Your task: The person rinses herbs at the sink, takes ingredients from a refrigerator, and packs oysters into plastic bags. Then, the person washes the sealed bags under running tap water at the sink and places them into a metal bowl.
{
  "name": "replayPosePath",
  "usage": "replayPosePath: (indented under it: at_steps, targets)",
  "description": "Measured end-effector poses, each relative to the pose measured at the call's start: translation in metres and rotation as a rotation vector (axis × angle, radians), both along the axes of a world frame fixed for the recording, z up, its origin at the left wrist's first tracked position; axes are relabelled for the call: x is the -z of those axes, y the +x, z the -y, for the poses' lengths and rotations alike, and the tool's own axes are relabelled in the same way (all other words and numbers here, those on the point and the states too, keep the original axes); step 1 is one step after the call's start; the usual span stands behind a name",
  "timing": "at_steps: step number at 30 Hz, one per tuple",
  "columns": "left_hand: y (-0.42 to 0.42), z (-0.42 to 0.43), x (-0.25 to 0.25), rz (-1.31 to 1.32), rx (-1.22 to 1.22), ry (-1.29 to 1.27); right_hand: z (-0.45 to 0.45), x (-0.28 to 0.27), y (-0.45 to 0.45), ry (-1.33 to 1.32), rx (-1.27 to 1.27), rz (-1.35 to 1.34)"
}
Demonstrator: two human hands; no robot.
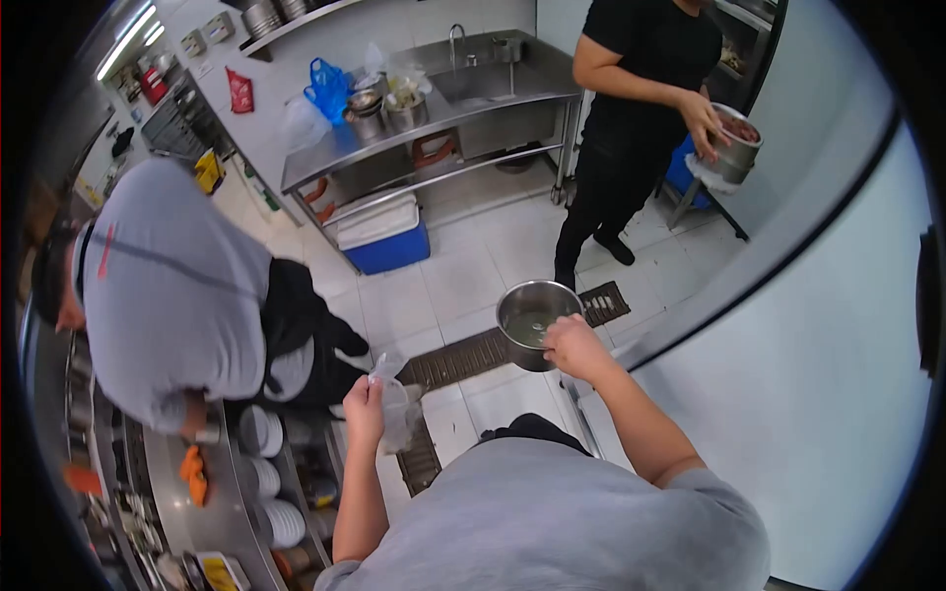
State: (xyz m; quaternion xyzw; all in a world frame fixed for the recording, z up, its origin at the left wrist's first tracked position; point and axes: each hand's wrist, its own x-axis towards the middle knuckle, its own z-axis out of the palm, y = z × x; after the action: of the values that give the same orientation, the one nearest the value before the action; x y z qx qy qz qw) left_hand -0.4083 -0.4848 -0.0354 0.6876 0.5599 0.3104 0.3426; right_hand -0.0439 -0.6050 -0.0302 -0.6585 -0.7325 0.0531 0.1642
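My right hand (576, 345) grips the near right rim of a round steel pot (522, 353). A little greenish matter or liquid shows at the pot's bottom; I cannot make out what it is. My left hand (364, 402) is closed on the top of a clear plastic bag (399, 409), which hangs down beside it. What the bag holds, if anything, is unclear. Pot and bag are apart, both above the tiled floor and its drain grates.
Left, a co-worker in grey (177, 286) bends over a steel counter (177, 492) by stacked plates (281, 522). Back right, a person in black (641, 108) holds a steel container (739, 153). Ahead stand a sink table (345, 163) and a blue cooler (389, 251). A white panel (788, 394) is at right.
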Motion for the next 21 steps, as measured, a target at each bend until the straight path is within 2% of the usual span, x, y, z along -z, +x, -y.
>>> replayPosePath:
  at_steps: [4,5,8,9,13,16,18,21]
  targets:
    - [0.064,-0.129,0.005,0.426,0.008,-0.172,-0.073,0.006,0.04,-0.007,0.099,-0.035]
    - [0.076,-0.16,0.009,0.465,0.031,-0.253,-0.096,0.006,0.052,-0.005,0.104,-0.031]
    - [0.139,-0.233,-0.013,0.618,0.024,-0.138,-0.169,0.015,0.087,-0.03,0.085,-0.054]
    - [0.146,-0.261,-0.015,0.534,0.024,-0.091,-0.201,0.013,0.101,-0.02,0.068,-0.064]
    - [0.18,-0.349,-0.04,0.621,-0.071,-0.093,-0.33,0.005,0.154,0.021,0.013,-0.07]
    - [0.169,-0.413,-0.047,0.434,-0.107,0.037,-0.427,-0.014,0.182,0.104,-0.021,-0.119]
    - [0.17,-0.451,-0.055,0.452,-0.136,0.049,-0.491,-0.03,0.209,0.146,-0.027,-0.135]
    - [0.182,-0.519,-0.067,0.232,-0.135,0.094,-0.578,-0.04,0.249,0.186,0.0,-0.16]
